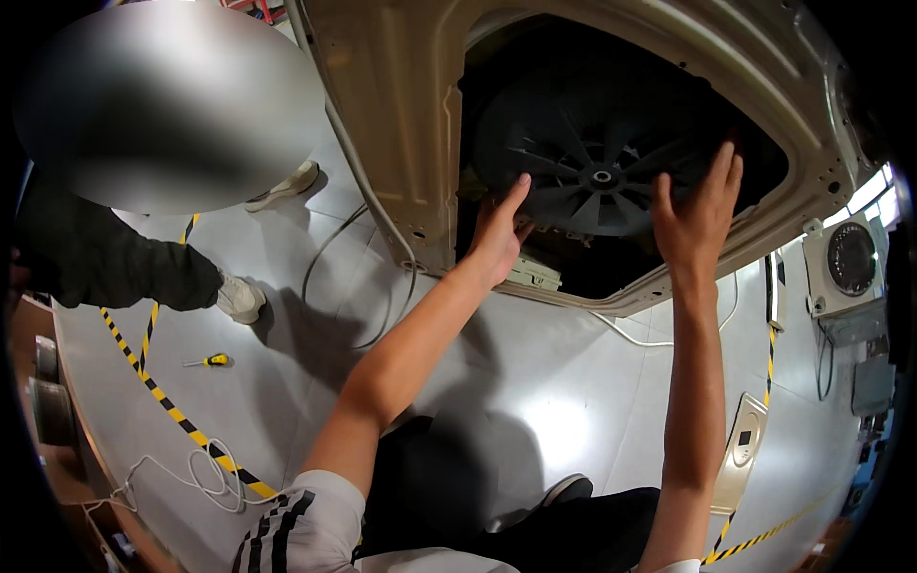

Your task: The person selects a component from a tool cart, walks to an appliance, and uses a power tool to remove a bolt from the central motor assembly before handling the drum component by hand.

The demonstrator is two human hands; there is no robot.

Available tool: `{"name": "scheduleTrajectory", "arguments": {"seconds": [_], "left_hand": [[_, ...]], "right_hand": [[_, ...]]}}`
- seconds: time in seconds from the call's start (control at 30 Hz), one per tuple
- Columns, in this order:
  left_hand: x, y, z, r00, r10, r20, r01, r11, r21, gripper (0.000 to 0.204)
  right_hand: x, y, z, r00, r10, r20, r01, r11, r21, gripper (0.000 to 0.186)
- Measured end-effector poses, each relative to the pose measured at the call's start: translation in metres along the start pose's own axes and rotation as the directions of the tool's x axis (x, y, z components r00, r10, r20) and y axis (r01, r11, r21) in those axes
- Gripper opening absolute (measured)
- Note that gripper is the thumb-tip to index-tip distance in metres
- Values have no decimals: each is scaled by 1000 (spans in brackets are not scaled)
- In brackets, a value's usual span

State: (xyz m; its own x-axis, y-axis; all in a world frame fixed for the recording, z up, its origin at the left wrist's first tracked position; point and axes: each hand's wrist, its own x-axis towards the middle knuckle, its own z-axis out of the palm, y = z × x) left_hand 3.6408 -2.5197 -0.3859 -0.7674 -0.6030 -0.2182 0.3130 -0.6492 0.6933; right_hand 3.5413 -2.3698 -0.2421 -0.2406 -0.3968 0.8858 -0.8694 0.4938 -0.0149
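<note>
A dark round wheel-like part (597, 202) with spokes and a pale metal hub sits inside the opening of a beige metal cabinet (396, 105). At its lower left edge is my left hand (497, 239), thumb raised and apart; its other fingers are partly hidden. My right hand (695, 215) lies at the right side of the round part, thumb and fingers stretched apart. Whether either palm presses on it is hard to tell in the shadow. A white labelled part (535, 274) shows low in the opening, beside my left wrist.
A person in dark trousers (143, 263) stands at the left. A yellow-handled screwdriver (218, 360) lies on the grey floor, near striped tape (172, 411) and a white cable (224, 477). A grey hose (334, 124) runs along the cabinet. At right are a beige panel (740, 458) and a white appliance (821, 263).
</note>
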Motion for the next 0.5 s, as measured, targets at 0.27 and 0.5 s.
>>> {"name": "scheduleTrajectory", "arguments": {"seconds": [0.27,0.5], "left_hand": [[-4,-7,12,999,4,-32,-3,1000,25,57],[3,-13,9,999,37,32,-39,996,77,79]], "right_hand": [[-15,-21,3,987,134,-85,-100,942,319,71],[-102,-45,14,802,597,15,-468,611,638,57]]}}
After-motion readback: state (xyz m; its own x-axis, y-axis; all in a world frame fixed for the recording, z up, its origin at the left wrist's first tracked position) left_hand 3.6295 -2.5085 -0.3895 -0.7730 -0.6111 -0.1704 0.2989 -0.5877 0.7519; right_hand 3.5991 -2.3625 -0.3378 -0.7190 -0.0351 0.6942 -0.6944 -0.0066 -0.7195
